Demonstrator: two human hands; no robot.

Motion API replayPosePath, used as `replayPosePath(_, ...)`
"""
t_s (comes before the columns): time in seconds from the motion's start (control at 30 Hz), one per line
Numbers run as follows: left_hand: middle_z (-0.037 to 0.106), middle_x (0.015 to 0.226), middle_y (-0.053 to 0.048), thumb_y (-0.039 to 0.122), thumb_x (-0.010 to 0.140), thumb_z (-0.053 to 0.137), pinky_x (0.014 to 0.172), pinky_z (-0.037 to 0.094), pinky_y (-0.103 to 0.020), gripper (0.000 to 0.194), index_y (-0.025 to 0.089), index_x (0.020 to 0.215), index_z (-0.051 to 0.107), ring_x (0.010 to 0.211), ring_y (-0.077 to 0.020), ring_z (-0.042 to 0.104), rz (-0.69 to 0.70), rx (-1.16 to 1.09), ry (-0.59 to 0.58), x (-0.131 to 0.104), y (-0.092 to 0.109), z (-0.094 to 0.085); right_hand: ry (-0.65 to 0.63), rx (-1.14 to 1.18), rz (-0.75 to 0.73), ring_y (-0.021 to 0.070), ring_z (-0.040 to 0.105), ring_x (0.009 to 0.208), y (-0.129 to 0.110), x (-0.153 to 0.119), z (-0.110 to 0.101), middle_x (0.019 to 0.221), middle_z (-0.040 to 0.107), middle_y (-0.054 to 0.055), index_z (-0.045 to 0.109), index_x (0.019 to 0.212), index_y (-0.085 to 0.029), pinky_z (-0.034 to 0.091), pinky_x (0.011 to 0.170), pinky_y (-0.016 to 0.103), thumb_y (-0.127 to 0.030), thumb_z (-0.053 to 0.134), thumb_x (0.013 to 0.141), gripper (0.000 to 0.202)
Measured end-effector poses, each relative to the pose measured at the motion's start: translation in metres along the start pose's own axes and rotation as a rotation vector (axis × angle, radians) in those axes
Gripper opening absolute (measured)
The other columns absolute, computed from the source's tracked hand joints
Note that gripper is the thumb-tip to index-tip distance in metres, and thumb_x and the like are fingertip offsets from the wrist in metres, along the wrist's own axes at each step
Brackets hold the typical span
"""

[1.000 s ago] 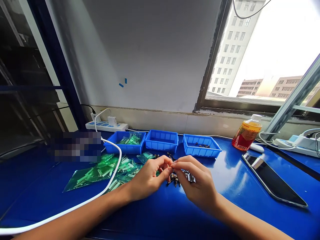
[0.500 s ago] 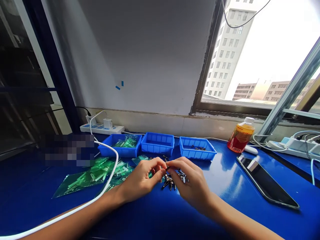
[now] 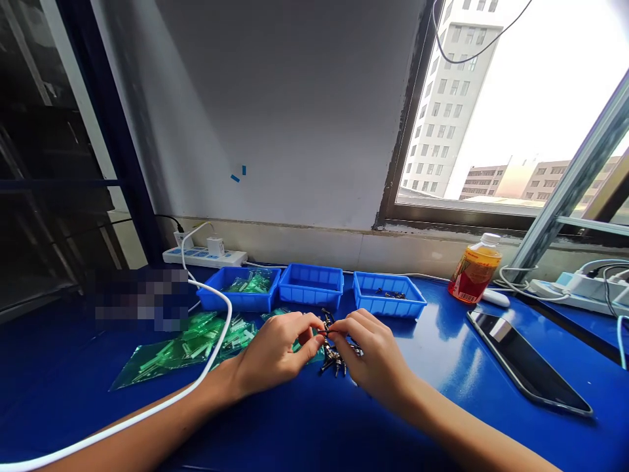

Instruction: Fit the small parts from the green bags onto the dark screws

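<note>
My left hand (image 3: pixel 282 347) and my right hand (image 3: pixel 371 347) meet fingertip to fingertip above the blue table. Between them is a small, thin dark piece (image 3: pixel 325 332), pinched at one end by each hand; its exact kind is too small to make out. Under and behind the fingers lies a loose pile of small dark metal parts (image 3: pixel 336 362), partly hidden by my hands. Green plastic bags (image 3: pixel 170 354) holding pale, slim pieces lie to the left, close to my left hand and forearm.
Three blue bins stand in a row: the left bin (image 3: pixel 236 301) holds a green bag, the right bin (image 3: pixel 390 307) some dark parts, beside the middle bin (image 3: pixel 310 295). A white cable (image 3: pixel 227 328) crosses my left forearm. A phone (image 3: pixel 531 364) and a drink bottle (image 3: pixel 474 272) are at right.
My fingertips have drawn slightly apart, so more of the thin dark piece shows between them. The whole view has shifted slightly.
</note>
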State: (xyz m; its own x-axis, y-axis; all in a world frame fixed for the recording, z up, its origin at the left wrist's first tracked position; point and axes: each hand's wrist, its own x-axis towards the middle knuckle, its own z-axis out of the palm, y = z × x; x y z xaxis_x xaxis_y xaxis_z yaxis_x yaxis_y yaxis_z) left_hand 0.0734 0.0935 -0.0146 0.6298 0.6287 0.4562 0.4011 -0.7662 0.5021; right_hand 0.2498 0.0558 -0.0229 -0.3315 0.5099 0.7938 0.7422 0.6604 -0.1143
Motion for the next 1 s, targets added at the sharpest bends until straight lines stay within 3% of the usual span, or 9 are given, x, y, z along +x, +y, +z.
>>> replayPosePath(0.13, 0.063, 0.070, -0.001, 0.029, 0.086, 0.041, 0.060, 0.040, -0.023, 0.024, 0.018, 0.084, 0.062, 0.066, -0.0139, 0.056, 0.004, 0.029, -0.008, 0.002, 0.000, -0.001, -0.012, 0.008, -0.005, 0.0135, 0.054, 0.058, -0.002, 0.000, 0.000, 0.063, 0.064, 0.002, 0.061, 0.074, -0.018, 0.044, 0.054, 0.026, -0.020, 0.050, 0.086, 0.016)
replayPosePath(0.37, 0.058, 0.066, 0.001, 0.031, 0.090, 0.035, 0.058, 0.040, -0.021, 0.029, 0.017, 0.084, 0.060, 0.062, -0.0127, 0.053, 0.000, -0.074, -0.105, 0.004, -0.001, -0.002, -0.002, 0.117, -0.079, 0.0134, 0.057, 0.063, -0.005, 0.000, 0.000, 0.072, 0.065, 0.003, 0.062, 0.096, -0.020, 0.048, 0.057, 0.025, -0.017, 0.047, 0.087, 0.018)
replayPosePath(0.53, 0.056, 0.066, 0.001, 0.030, 0.091, 0.033, 0.058, 0.040, -0.020, 0.029, 0.017, 0.087, 0.059, 0.061, -0.0118, 0.052, 0.037, -0.088, -0.105, 0.004, -0.003, -0.002, 0.019, 0.134, -0.135, 0.0133, 0.057, 0.067, -0.006, -0.001, 0.001, 0.081, 0.065, 0.004, 0.061, 0.107, -0.022, 0.050, 0.059, 0.025, -0.012, 0.045, 0.086, 0.028)
replayPosePath(0.77, 0.055, 0.064, 0.002, 0.024, 0.089, 0.034, 0.058, 0.040, -0.021, 0.025, 0.018, 0.081, 0.057, 0.061, -0.0121, 0.052, 0.068, -0.054, -0.083, 0.003, 0.000, -0.003, 0.080, 0.138, -0.170, 0.0124, 0.056, 0.062, -0.006, 0.001, -0.001, 0.074, 0.064, 0.005, 0.064, 0.094, -0.017, 0.050, 0.056, 0.023, -0.011, 0.049, 0.085, 0.019)
replayPosePath(1.0, 0.057, 0.064, 0.001, 0.022, 0.088, 0.034, 0.059, 0.039, -0.021, 0.026, 0.018, 0.079, 0.058, 0.061, -0.0123, 0.051, 0.092, 0.010, -0.090, 0.004, 0.000, -0.004, 0.060, 0.174, -0.191, 0.0126, 0.057, 0.063, -0.011, 0.003, -0.003, 0.072, 0.064, 0.004, 0.060, 0.084, -0.017, 0.048, 0.056, 0.023, -0.005, 0.048, 0.082, 0.018)
